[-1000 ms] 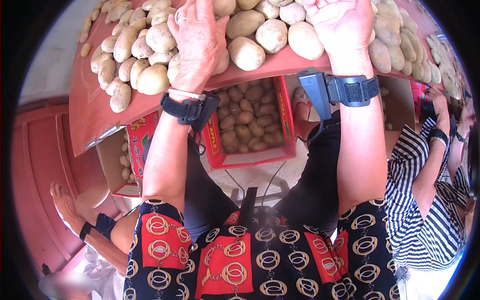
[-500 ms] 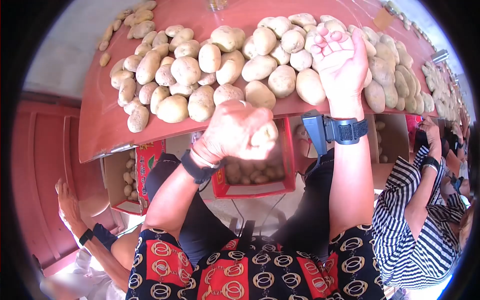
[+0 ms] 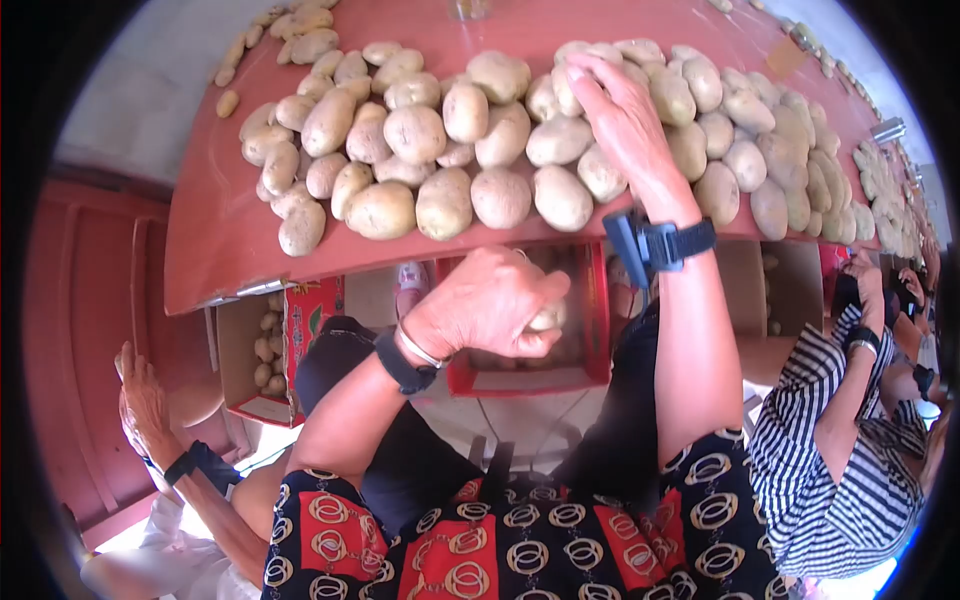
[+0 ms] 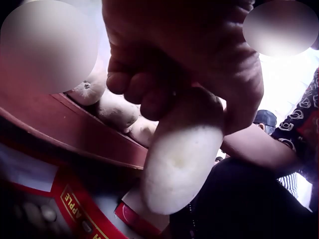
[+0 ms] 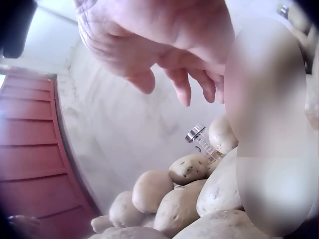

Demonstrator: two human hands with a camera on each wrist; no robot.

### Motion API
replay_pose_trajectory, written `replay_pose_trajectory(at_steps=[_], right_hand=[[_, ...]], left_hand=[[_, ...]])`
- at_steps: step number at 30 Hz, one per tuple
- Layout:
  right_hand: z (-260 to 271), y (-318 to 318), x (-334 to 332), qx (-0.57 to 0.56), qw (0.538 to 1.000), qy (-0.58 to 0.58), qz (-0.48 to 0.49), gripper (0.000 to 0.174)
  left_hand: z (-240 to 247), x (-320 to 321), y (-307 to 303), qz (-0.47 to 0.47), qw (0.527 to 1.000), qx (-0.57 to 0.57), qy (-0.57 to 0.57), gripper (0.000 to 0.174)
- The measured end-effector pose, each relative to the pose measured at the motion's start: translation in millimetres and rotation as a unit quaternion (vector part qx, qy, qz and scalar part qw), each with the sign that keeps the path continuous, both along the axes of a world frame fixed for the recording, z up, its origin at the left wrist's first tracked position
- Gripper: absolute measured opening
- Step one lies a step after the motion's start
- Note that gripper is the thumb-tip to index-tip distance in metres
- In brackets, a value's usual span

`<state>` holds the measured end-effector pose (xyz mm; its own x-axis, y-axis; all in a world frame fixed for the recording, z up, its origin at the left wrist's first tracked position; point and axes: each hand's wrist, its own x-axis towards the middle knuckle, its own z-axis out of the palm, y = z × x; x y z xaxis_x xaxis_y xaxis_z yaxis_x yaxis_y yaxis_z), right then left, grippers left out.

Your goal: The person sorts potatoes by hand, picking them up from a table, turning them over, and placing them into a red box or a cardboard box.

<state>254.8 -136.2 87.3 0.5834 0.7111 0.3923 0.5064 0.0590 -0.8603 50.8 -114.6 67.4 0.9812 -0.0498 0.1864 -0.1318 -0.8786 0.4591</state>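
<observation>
In the head view my left hand [image 3: 485, 300] is in front of the table edge, over a red cardboard box [image 3: 530, 380]. It grips a pale oblong potato [image 4: 182, 157], whose lower end sticks out below the curled fingers in the left wrist view. My right hand [image 3: 630, 125] is over the potato pile [image 3: 500, 130] on the red table [image 3: 230, 240]. Palm down and fingers loosely bent, it appears in the right wrist view above several potatoes [image 5: 179, 209], with no potato in its grasp.
Another box of potatoes [image 3: 268, 350] stands below the table at left, and an open carton [image 3: 795, 285] at right. A glass jar [image 5: 202, 139] stands behind the pile. People sit on both sides, one in a striped shirt [image 3: 830, 440].
My left hand has come off the pile at left and moved down past the table edge with a potato. My right hand has turned from palm up to palm down over the pile.
</observation>
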Motion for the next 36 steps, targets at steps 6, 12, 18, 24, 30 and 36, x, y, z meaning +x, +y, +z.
replay_pose_trajectory(at_steps=[6, 12, 18, 24, 30, 36], right_hand=[[-39.1, 17.8, 26.9, -0.116, 0.956, -0.262, 0.063, 0.050], [-20.2, 6.4, 8.3, -0.181, 0.905, -0.385, 0.031, 0.041], [-2.7, 7.4, -7.5, -0.274, 0.839, -0.470, 0.024, 0.037], [-6.3, 18.5, -4.0, -0.191, 0.891, -0.411, -0.029, 0.022], [3.1, 20.2, -10.7, -0.226, 0.929, -0.288, -0.060, 0.025], [-15.0, 27.9, -0.6, -0.291, 0.880, -0.375, -0.021, 0.036]], left_hand=[[-2.9, -14.9, 15.5, 0.041, 0.998, 0.009, -0.040, 0.023], [8.5, -26.2, 26.9, 0.142, 0.969, 0.003, -0.204, 0.016], [15.1, -30.4, 38.3, 0.230, 0.950, 0.029, -0.208, 0.016], [13.9, -26.0, 52.0, 0.277, 0.920, 0.099, -0.257, 0.017], [1.7, -22.8, 58.6, 0.309, 0.918, 0.124, -0.215, 0.026], [-6.7, -23.0, 52.9, 0.322, 0.933, 0.155, -0.048, 0.042]])
